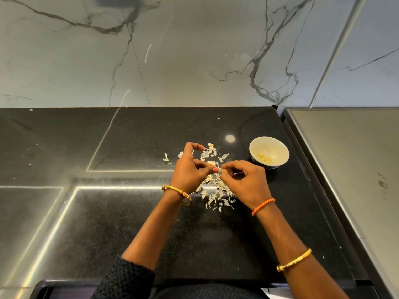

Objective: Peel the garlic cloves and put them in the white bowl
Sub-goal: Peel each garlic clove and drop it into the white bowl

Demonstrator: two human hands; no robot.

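A small garlic clove (219, 169) is pinched between the fingertips of both hands above the black counter. My left hand (190, 169) grips it from the left with thumb and forefinger. From the right, my right hand (245, 182) pinches its other end. The white bowl (257, 142) stands on the counter to the right of my hands, with several peeled cloves (265, 158) in its bottom. A pile of papery garlic skins (218, 190) lies under and around my hands.
The black granite counter (129, 212) meets a marbled wall at the back. A raised grey steel surface (349, 169) borders the counter on the right, close to the bowl. A loose skin flake (165, 157) lies left of the pile.
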